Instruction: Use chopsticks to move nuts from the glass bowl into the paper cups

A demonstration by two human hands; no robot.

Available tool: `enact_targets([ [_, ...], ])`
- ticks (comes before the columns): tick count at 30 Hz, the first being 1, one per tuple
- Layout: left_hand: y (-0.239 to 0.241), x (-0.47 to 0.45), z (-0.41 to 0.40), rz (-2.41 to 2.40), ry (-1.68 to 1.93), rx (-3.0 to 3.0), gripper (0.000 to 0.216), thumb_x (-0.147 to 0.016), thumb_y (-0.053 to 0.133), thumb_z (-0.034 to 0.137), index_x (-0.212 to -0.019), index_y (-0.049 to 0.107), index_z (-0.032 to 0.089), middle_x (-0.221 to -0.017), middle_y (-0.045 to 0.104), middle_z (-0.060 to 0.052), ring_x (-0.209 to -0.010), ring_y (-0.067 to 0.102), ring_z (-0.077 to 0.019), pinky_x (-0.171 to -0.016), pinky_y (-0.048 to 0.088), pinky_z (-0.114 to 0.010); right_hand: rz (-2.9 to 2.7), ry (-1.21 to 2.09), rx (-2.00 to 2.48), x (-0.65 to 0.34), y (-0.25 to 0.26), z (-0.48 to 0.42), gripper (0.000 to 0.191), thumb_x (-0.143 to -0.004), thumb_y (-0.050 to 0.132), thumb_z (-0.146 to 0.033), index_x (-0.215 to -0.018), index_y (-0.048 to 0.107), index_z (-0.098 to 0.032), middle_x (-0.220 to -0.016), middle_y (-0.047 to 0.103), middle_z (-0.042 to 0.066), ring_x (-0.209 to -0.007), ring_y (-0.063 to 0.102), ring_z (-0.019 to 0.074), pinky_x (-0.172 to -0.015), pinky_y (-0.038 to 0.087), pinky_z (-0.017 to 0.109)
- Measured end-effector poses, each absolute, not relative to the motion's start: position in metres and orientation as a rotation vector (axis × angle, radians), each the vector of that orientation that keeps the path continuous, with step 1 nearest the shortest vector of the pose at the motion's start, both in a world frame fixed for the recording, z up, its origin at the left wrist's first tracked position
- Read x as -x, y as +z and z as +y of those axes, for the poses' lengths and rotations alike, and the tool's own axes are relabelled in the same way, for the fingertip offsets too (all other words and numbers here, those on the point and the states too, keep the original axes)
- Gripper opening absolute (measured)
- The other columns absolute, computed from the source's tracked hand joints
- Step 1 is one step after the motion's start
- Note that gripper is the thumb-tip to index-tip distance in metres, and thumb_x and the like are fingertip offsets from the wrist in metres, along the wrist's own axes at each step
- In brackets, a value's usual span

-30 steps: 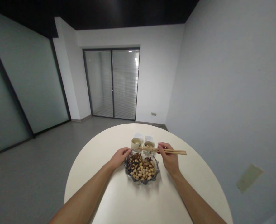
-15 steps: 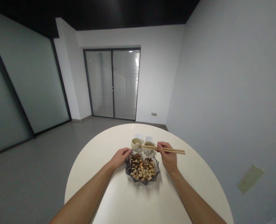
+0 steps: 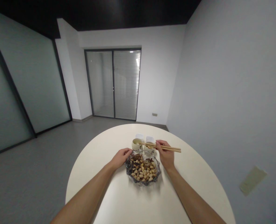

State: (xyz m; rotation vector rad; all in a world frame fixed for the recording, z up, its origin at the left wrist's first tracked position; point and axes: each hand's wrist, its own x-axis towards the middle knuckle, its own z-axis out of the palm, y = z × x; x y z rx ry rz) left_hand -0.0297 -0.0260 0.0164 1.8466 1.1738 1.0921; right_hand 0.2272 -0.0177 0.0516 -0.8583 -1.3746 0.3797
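Note:
My right hand [image 3: 165, 155] is closed around a pair of wooden chopsticks [image 3: 170, 148]. Their tips point left, passing above the right cup [image 3: 149, 150] and reaching the opening of the left cup [image 3: 135, 146]. Whether the tips pinch anything is too small to tell. A clear, scallop-edged glass bowl [image 3: 142, 184] stands in front of the cups, filled with pistachios [image 3: 144, 174] at the near side and darker seeds or nuts [image 3: 136, 159] at the far side. At its left rear rim, my left hand [image 3: 121, 158] grips the edge with bent fingers.
Two small white dishes or lids, a left one [image 3: 140, 136] and a right one [image 3: 150, 138], lie behind the cups. Everything stands on a round cream table [image 3: 93, 174]. A white wall [image 3: 222, 93] rises on the right, and glass doors [image 3: 113, 84] lie beyond.
My right hand has shifted slightly left and up, and the chopstick tips have moved with it to the left cup's mouth. My left hand stays at the bowl's rim.

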Motion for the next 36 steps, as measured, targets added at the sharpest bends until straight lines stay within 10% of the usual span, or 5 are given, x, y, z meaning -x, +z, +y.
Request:
enact_targets([
  [17,0.013,0.033,-0.022,1.171,1.099,-1.856,0.048,-0.09,0.047,0.055,-0.098,0.073,0.016,-0.096,0.075,-0.007,-0.091,0.065,-0.0243,-0.084,0.048,-0.033,-1.618,0.319,0.848,-0.221,0.057,-0.011,0.022,-0.089,0.062,-0.041,-0.09,0.071,-0.022,-0.09,0.071,0.005,-0.086,0.065,0.0222,-0.081,0.052,0.038],
  [36,0.017,0.033,-0.019,1.156,1.1,-1.828,0.047,-0.089,0.049,0.055,-0.098,0.073,0.016,-0.098,0.076,-0.008,-0.092,0.065,-0.0244,-0.084,0.048,-0.033,-1.837,0.496,1.021,-0.192,0.11,0.045,0.018,-0.087,0.056,-0.038,-0.085,0.063,-0.022,-0.064,0.066,-0.001,-0.058,0.065,0.017,-0.057,0.048,0.026],
])
